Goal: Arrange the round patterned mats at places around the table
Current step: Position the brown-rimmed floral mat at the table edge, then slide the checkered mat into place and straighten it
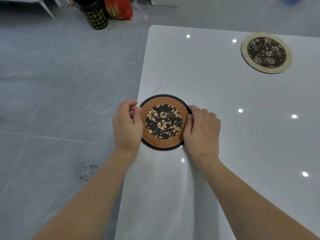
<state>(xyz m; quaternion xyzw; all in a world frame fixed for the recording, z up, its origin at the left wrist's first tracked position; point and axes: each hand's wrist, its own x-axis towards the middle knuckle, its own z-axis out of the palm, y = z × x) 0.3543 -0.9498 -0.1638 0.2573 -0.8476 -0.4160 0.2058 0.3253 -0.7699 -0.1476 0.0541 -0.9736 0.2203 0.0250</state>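
We look down on a glossy white table (216,101) where our two hands frame a round brown mat (164,122) with a black floral centre, lying near the table's left edge. Our left hand (127,123) pinches its left rim with curled fingers; our right hand (202,129) rests curled against its right rim. A second, cream-bordered floral mat (266,52) lies well apart toward the far right. On the grey tiled floor (60,92) beyond stand a dark patterned bin (95,14) and a red bag (117,7).
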